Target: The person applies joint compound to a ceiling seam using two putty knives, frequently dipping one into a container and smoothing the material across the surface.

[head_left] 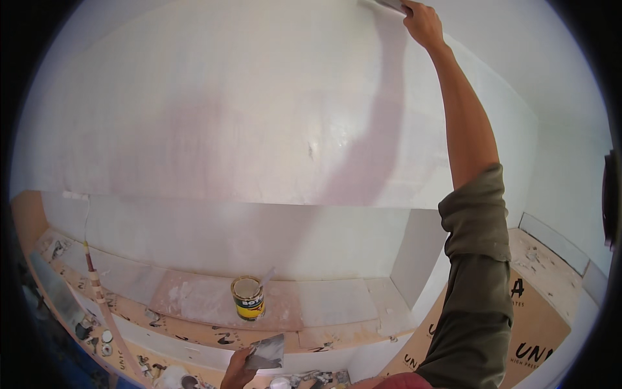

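Raised high, my right hand [424,24] grips a wide scraper [389,5] at the top of the white wall [259,117]. Part of that tool runs out of view. Low in front, my left hand [238,369] holds a flat metal putty blade [267,351] with whitish smears on it. Past this blade, an opened tin [249,305] with a yellow and black label stands on the ledge. A thin stick or spatula [267,277] pokes out of the tin's top.
The dusty ledge [337,301] runs along the recess beneath the wall's overhang. A long-handled paint roller [91,259] leans at the left. Cardboard sheeting [525,324] covers the lower right. Debris and small containers [107,340] lie lower left.
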### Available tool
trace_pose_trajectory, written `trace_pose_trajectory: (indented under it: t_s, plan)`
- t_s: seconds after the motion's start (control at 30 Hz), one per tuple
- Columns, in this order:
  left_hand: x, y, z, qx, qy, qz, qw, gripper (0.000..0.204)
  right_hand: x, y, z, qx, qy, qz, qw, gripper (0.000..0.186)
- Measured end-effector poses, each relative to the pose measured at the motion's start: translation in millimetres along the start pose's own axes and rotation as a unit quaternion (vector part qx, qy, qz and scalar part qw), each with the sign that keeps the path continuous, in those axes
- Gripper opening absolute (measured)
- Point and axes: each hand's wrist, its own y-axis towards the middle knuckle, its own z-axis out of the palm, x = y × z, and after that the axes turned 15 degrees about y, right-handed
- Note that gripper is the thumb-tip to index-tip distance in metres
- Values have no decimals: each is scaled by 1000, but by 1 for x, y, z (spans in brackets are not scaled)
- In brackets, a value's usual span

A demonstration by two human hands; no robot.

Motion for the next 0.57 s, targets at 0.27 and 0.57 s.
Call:
trace_pose_trajectory:
  t_s: [0.27, 0.57]
  plan:
    - [-4, -6, -17, 61, -289, -134, 946, 26, -23, 14, 20, 14, -20, -7, 1000, 26]
    - [-31, 9, 6, 19, -242, -114, 963, 32, -19, -14, 27, 55, -73, -21, 996, 32]
